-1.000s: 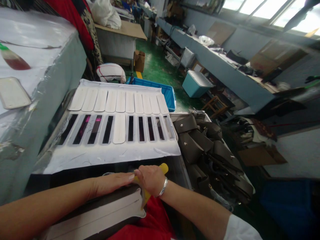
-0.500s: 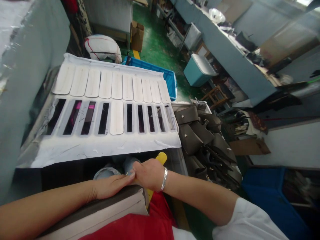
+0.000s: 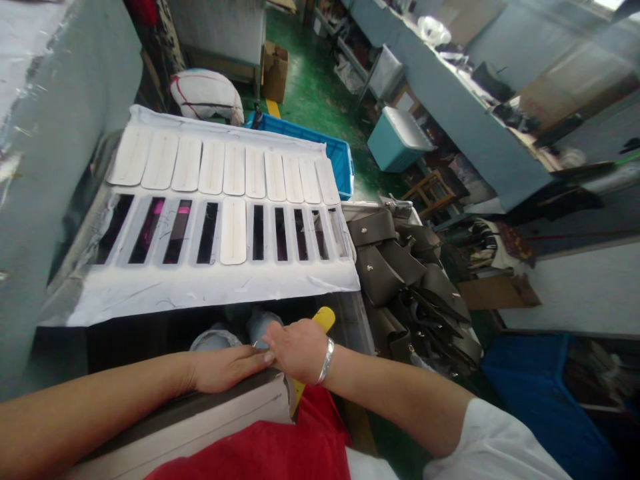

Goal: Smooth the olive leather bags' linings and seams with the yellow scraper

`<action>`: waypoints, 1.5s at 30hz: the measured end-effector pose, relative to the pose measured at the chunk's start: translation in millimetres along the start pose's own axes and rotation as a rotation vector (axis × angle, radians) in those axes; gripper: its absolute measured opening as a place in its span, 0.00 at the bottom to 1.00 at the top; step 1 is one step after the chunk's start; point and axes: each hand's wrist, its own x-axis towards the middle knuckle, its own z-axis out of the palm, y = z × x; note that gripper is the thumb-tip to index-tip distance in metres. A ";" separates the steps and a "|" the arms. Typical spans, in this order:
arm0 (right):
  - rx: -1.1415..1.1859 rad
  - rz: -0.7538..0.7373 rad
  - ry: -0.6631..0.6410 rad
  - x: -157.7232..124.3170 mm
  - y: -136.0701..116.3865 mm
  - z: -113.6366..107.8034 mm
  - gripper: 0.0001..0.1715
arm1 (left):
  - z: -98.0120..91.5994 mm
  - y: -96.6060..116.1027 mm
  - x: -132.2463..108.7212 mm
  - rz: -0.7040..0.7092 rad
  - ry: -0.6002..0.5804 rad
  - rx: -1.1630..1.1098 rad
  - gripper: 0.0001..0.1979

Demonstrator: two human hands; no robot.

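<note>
Lying across my lap is a dark brown leather-like piece (image 3: 165, 417) with a pale, lined edge panel (image 3: 215, 427). My left hand (image 3: 227, 368) rests flat on its upper side, fingers stretched toward my right hand and touching it. My right hand (image 3: 299, 350), a silver bracelet at its wrist, is closed round a flat yellow strip-like tool (image 3: 325, 320). The tool's upper end sticks out above the fist, and its lower part shows below beside the piece's end. My fingers hide its middle.
Ahead is a white slotted board (image 3: 225, 283) carrying rows of pale rounded strips (image 3: 233, 233). To the right, a bin holds dark brown leather-like pieces with metal studs (image 3: 395, 267). A blue crate (image 3: 343, 163) stands behind the board; a grey-blue panel (image 3: 30, 200) rises at left.
The hands stay almost in place, with the left fingers shifting slightly against the right hand. The view has moved a little.
</note>
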 end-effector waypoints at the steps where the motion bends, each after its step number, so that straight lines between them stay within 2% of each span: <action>1: -0.003 0.003 -0.001 -1.0 -0.5 -0.1 0.20 | 0.4 2.0 0.1 0.008 -0.003 0.008 0.26; 6: 0.017 0.011 -0.016 -5.7 -4.7 -0.7 0.19 | 1.6 10.1 -0.4 0.043 -0.024 0.044 0.26; 12: 0.032 0.035 -0.050 -11.6 -8.8 1.8 0.18 | 0.4 7.6 1.1 0.055 -0.095 0.088 0.27; 18: -0.017 0.187 0.095 -15.8 -20.2 7.8 0.19 | 0.3 9.6 1.7 0.033 -0.065 0.250 0.27; 20: -0.021 0.231 0.098 -16.2 -22.2 5.6 0.19 | 0.4 12.1 0.3 0.019 -0.024 0.321 0.28; 24: 0.015 0.167 0.036 -25.4 -5.7 -6.9 0.17 | 1.1 17.4 -12.3 -0.068 0.042 0.473 0.36; 25: 0.050 0.200 0.046 -31.6 2.6 -8.6 0.17 | 2.6 18.9 -17.5 -0.082 0.051 0.505 0.39; 27: 0.164 0.356 0.106 -48.9 20.7 -5.5 0.20 | 8.9 22.6 -28.4 -0.086 0.090 0.552 0.43; 29: 0.283 0.527 0.166 -69.6 35.7 8.0 0.24 | 20.3 26.9 -36.7 -0.082 0.166 0.584 0.44; 32: 0.369 0.621 0.175 -97.6 42.6 45.2 0.28 | 45.2 32.4 -38.9 -0.081 0.312 0.672 0.45; 36: 0.538 0.655 0.152 -118.9 24.3 105.5 0.35 | 81.7 31.5 -25.1 -0.100 0.493 0.894 0.50; 39: 0.653 0.684 0.167 -128.2 6.4 142.1 0.38 | 100.7 26.2 -13.0 -0.147 0.635 1.030 0.49; 42: 0.736 0.722 0.193 -135.6 -4.5 162.9 0.38 | 110.9 22.5 -5.7 -0.180 0.728 1.093 0.44; 45: 0.797 0.750 0.218 -140.0 -9.6 168.2 0.35 | 117.7 20.3 -1.5 -0.184 0.789 1.152 0.38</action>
